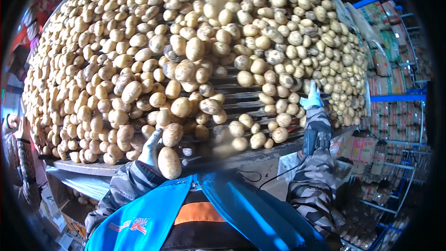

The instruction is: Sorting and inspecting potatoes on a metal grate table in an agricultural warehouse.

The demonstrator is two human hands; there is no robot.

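A broad heap of potatoes (132, 91) covers a slatted table (240, 95) in front of me. My left hand (151, 150), in a pale glove, is at the near edge, partly behind a potato (169, 162) and a second, dirt-marked potato (172, 135); its fingers are largely hidden, so its grip cannot be made out. Farther right, my right hand (313, 98), also gloved, reaches in among the potatoes with some fingers stretched forward. Whether it holds a potato cannot be told. Bare dark slats show between the two hands.
Another person's hand (23, 129) is at the far left edge of the heap. Blue-framed racks (397, 98) with packed bags stand on the right. Below the table's left side is a box (75, 206) with potatoes. A dark cable (283, 173) hangs near my right sleeve.
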